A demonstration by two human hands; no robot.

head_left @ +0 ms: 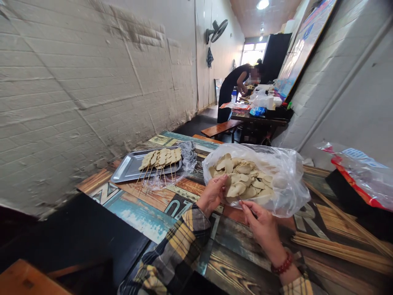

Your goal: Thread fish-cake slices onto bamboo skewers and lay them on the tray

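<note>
A clear plastic bag [287, 168] lies open on the table, filled with thin pale-beige food slices [245, 174]. At its near left side, my left hand [214, 193] is closed, pinching the edge of a beige slice [235, 189]. My right hand [260, 224], with a red bead bracelet at the wrist, is closed in a pinch around a thin skewer whose tip meets the slice's lower edge; most of the skewer is hidden by the fingers. To the left, skewered slices [161, 157] rest on a metal tray [127, 167], their sticks pointing toward me.
Bundles of bamboo skewers [340, 250] lie at the table's right, near a dark box with red and clear packaging [362, 176]. Crumpled plastic [188, 157] sits beside the tray. Farther back, a person [231, 90] bends over another table, near a wooden bench [220, 128].
</note>
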